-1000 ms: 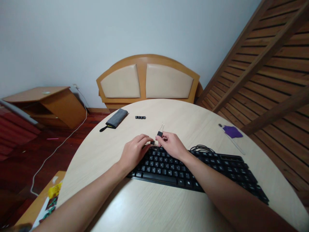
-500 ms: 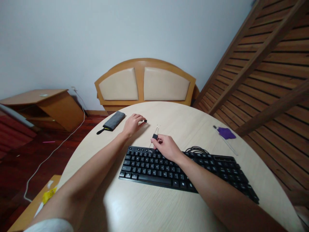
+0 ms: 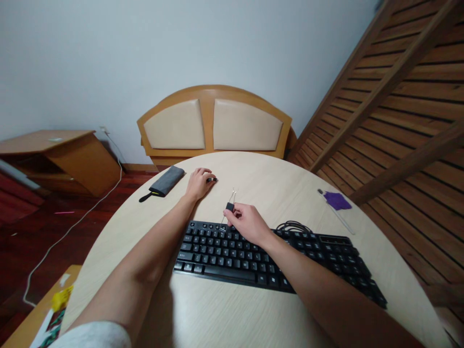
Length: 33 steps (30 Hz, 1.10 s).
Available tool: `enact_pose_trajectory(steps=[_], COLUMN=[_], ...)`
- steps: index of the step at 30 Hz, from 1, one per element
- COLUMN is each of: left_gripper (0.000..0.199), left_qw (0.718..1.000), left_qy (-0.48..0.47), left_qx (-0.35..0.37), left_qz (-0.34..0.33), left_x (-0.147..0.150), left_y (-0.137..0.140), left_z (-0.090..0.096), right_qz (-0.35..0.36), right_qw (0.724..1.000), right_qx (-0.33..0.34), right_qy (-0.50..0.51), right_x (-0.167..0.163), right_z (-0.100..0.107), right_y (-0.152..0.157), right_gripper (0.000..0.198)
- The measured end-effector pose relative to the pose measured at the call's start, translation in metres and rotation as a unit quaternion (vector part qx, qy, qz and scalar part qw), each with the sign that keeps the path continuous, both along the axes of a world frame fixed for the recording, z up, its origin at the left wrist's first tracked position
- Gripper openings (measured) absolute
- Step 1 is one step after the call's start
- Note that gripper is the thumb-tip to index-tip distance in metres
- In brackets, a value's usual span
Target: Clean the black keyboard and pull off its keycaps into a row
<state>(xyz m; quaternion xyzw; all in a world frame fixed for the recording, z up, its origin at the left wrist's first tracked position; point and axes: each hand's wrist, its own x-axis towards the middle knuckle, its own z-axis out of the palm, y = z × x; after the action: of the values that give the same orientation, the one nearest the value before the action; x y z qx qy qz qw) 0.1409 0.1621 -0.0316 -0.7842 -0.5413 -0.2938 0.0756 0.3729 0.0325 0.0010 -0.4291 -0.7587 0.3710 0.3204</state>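
My right hand is closed on the black handle of a keycap puller, gripped between thumb and fingers. Its thin wires stick out at both ends, and the lower ones reach the top rows of the black keyboard. A small dark piece that looks like a keycap is at the wire tips there. On the table's far left part rests my left hand, its fingers closed around a small black keycap. Part of that keycap is hidden by the fingers.
A grey pouch with a black loop lies left of my left hand. To the right are a purple cloth and a slim brush. The keyboard's coiled cable sits behind it on the round table.
My left hand has lowered slightly and settled on the table with its small black piece. The right hand keeps the puller over the keyboard's top rows. The whole view has shifted a little.
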Motion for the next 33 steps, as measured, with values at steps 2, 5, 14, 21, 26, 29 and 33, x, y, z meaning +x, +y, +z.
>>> enact_pose_trajectory(steps=[2,5,14,21,26,29,33], left_gripper=[0.016,0.017,0.020,0.019,0.020,0.019,0.019], left_qw=[1.000,1.000,1.000,1.000,1.000,1.000,1.000], left_qy=[0.001,0.001,0.001,-0.004,-0.008,-0.006,-0.004], left_qx=[0.002,0.004,0.001,-0.003,-0.004,-0.005,-0.009], left_qz=[0.002,0.003,0.003,0.002,-0.002,-0.003,-0.002], left_x=[-0.0005,-0.0007,-0.0006,-0.0008,-0.0010,-0.0015,-0.0026], left_y=[0.0015,0.0025,0.0007,0.0003,0.0010,0.0018,0.0033], left_z=[-0.0012,-0.0024,-0.0027,-0.0019,-0.0031,-0.0034,-0.0038], right_qz=[-0.001,-0.002,-0.003,0.001,0.001,0.002,-0.002], right_qw=[1.000,1.000,1.000,1.000,1.000,1.000,1.000], right_qx=[0.000,0.001,0.005,0.008,0.010,0.009,0.007], right_qy=[-0.001,-0.002,-0.008,-0.006,-0.004,-0.003,-0.006], right_x=[0.0000,-0.0001,-0.0003,0.0002,0.0005,0.0001,-0.0003], right_z=[0.0004,0.0018,0.0045,0.0021,0.0016,0.0013,0.0021], right_y=[0.0000,-0.0003,-0.0016,-0.0004,-0.0007,-0.0007,-0.0008], right_gripper=[0.029,0.028,0.028,0.029,0.029,0.029,0.029])
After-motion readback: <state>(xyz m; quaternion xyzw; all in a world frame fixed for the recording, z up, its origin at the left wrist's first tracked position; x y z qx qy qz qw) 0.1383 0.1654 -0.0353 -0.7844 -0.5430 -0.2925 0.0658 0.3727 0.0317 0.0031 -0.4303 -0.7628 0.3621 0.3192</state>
